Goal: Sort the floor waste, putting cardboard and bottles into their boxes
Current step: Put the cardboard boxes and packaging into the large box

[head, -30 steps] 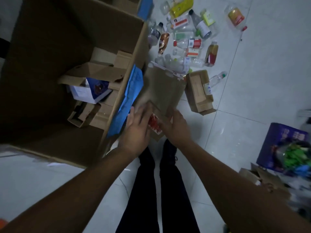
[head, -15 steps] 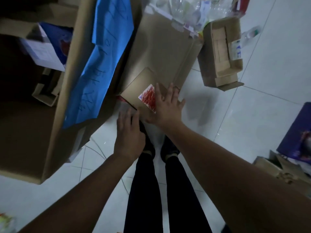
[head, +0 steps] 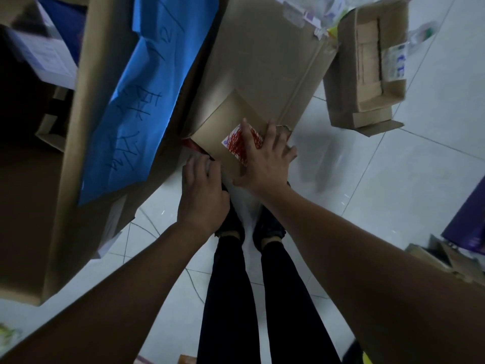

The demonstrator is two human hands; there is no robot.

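A flattened brown cardboard sheet [head: 265, 64] lies on the floor against the big box, its near flap bearing a red-scribbled label [head: 233, 145]. My right hand [head: 265, 158] presses flat on that flap, fingers spread over the label. My left hand [head: 202, 190] curls its fingers at the flap's near left edge; whether it grips the edge is hidden. The large cardboard collection box [head: 78, 132] stands at the left with a blue handwritten paper sign [head: 141, 106] on its wall. Cardboard pieces lie inside it.
A small open brown carton [head: 367, 69] lies on the white tile floor at the upper right. Bottles [head: 420, 35] show at the top edge. A purple box [head: 467, 219] and another carton [head: 446, 261] sit at the right. My legs and shoes stand below the hands.
The view has dropped closer to the floor. My right hand slid further onto the labelled flap and my left hand moved to its lower left edge.
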